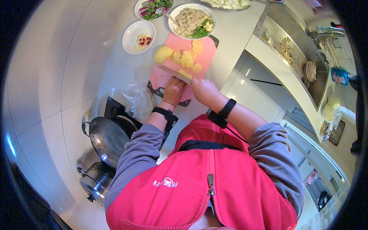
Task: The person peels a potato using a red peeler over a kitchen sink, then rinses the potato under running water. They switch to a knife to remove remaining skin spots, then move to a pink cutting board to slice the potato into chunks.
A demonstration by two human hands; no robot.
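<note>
A pink cutting board (205,61) with dark corners lies on the counter. My right hand (204,90) is closed around the handle of a kitchen knife (172,72), whose blade points left across the board. Just in front of the blade, on my side, my left hand (174,89) rests low with fingers bent; what lies under its fingertips is hidden. Pale yellow potato slices (184,73) touch the far side of the blade. Beyond them lie a heap of cut potato pieces (186,59) and, at the board's left edge, a larger peeled potato (163,54).
Past the board stand a plate of pale strips and greens (191,23), a plate with minced garlic and red chilli (129,38), and a bowl of purple-green vegetables (153,8). A clear plastic bag (138,100) and a wok (107,141) are at left; a sink (313,89) is at right.
</note>
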